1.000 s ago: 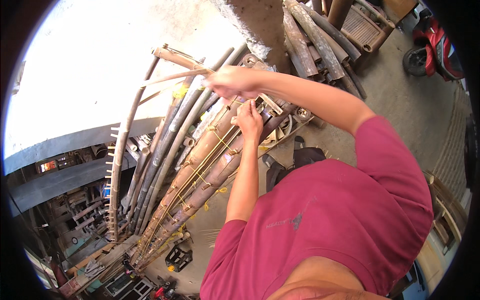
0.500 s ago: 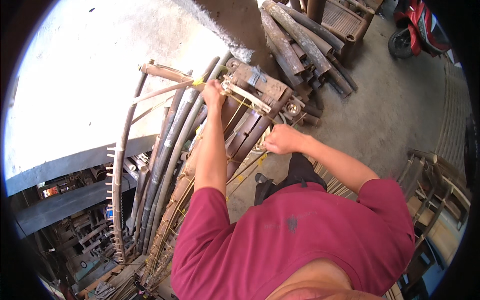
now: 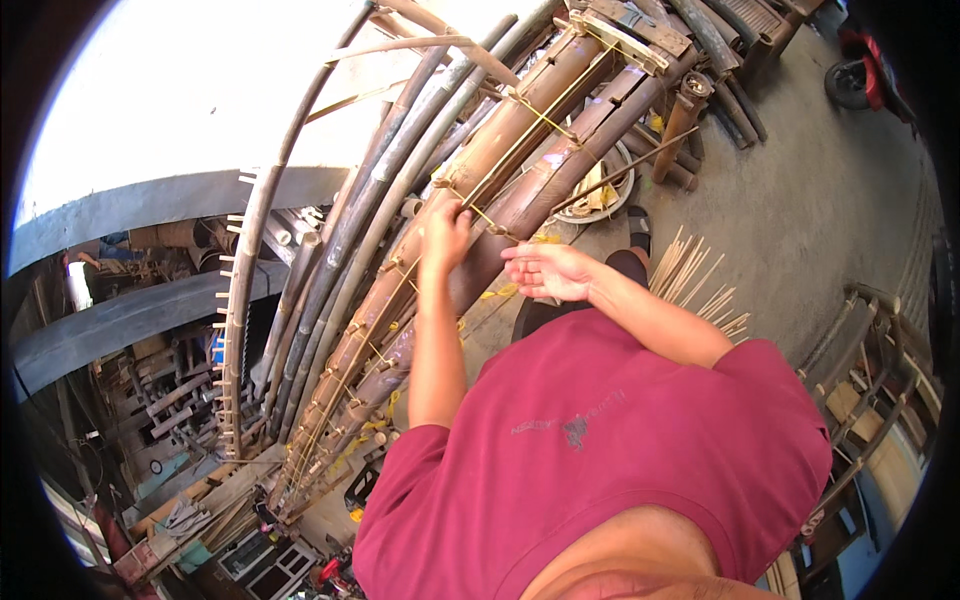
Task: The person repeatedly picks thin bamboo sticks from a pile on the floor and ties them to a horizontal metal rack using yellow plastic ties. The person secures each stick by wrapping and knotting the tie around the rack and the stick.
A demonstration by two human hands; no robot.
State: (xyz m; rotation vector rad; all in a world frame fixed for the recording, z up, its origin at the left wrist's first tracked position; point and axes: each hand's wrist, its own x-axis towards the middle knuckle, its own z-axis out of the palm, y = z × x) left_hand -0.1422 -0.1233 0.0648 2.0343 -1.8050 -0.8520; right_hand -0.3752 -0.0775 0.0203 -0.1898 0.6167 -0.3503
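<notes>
Two long brown bamboo poles lie side by side, slanting from lower left to upper right. Thin yellow cord crosses between them at small wooden pegs and also runs along their length. My left hand is on the left pole, its fingers closed at the cord where it crosses the gap; its fingertips are partly hidden. Beside the right pole, my right hand is turned palm up near a peg, fingers loosely extended and partly bent. Nothing shows clearly in it.
A curved bamboo pole with a row of pegs stands at left, beside several darker poles. Beyond the right pole are a round basin of bamboo pieces and a bundle of thin sticks. A red motorbike stands far right.
Both hands have come down from the far end of the poles to a nearer stretch. My right hand has turned palm up and its fingers have loosened. The view has shifted too.
</notes>
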